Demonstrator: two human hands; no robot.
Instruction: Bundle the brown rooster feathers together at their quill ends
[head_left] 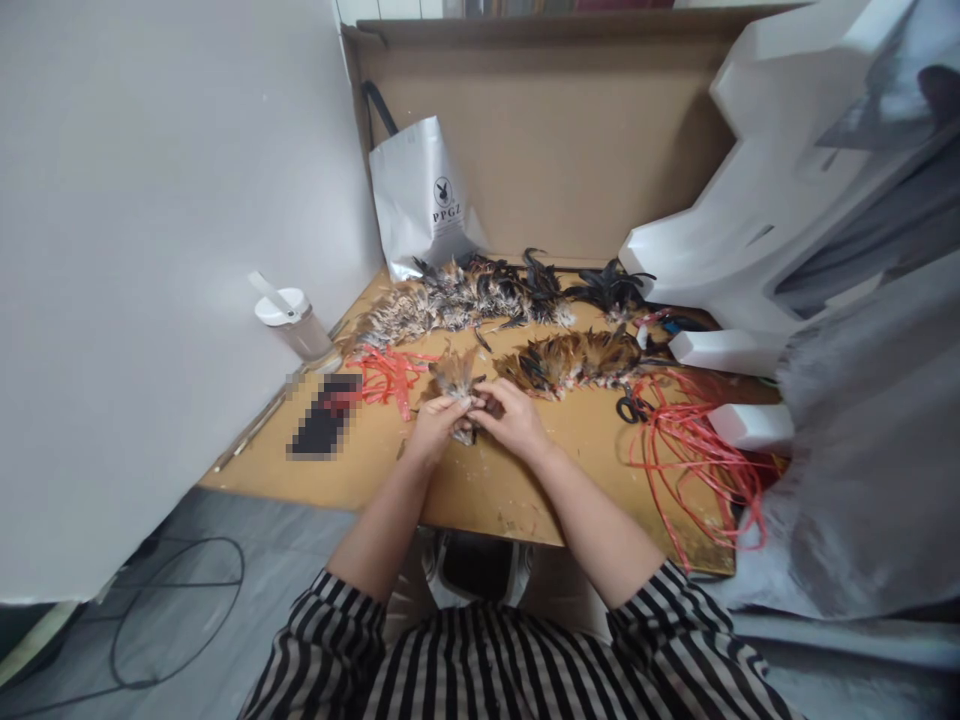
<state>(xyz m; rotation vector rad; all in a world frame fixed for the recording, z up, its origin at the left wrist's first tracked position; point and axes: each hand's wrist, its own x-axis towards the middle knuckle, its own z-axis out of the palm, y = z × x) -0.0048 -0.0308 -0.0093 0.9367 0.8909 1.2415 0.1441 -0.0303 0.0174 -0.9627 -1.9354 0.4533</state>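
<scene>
A small bunch of brown feathers [454,372] stands up from between my two hands, above the front middle of the table. My left hand [436,422] pinches its base from the left. My right hand [513,414] comes in from the right, its thumb and fingers closed at the same base; whether they grip feathers or a tie there is hidden. Just behind lies a row of brown and black feather bunches [574,362]. Farther back a longer heap of speckled and dark feathers [457,295] stretches across, with black feathers [611,288] at its right.
Red plastic strips lie left [390,375] and in a tangle right [694,450], beside black-handled scissors [632,405]. A blurred-out dark object [325,415], a lidded cup [292,322] and a silver bag [416,200] stand left. White foam [690,250] borders the right.
</scene>
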